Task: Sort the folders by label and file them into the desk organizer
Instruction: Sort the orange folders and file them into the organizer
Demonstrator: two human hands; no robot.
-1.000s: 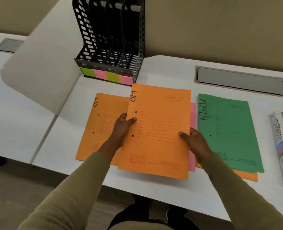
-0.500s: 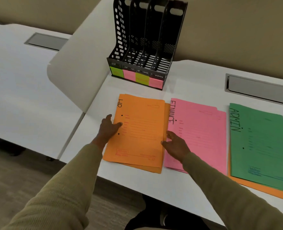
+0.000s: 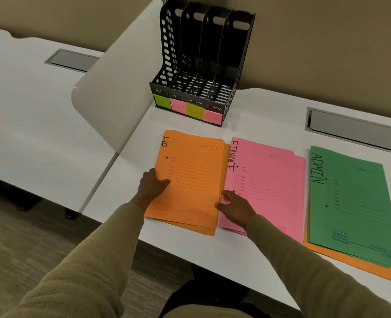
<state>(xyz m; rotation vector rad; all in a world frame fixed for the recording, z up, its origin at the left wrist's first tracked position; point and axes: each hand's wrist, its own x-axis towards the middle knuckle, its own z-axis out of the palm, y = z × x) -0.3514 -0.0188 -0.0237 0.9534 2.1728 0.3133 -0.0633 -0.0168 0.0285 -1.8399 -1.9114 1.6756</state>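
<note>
step: I'm squaring up the HR folders (image 3: 189, 180) | left hand (image 3: 152, 185) flat and spread on their left edge, right hand (image 3: 234, 206) loose at the right edge, gripping nothing I think | next: lift stack into desk organizer (image 3: 203, 65) straight ahead

On the white desk (image 3: 254, 253), three flat paper folder stacks lie side by side, HR (image 3: 189, 180) left, FINANCE (image 3: 270, 187) middle, ADMIN (image 3: 350, 210) right, with the black perforated four-slot organizer (image 3: 203, 65) standing behind the HR stack.
</note>
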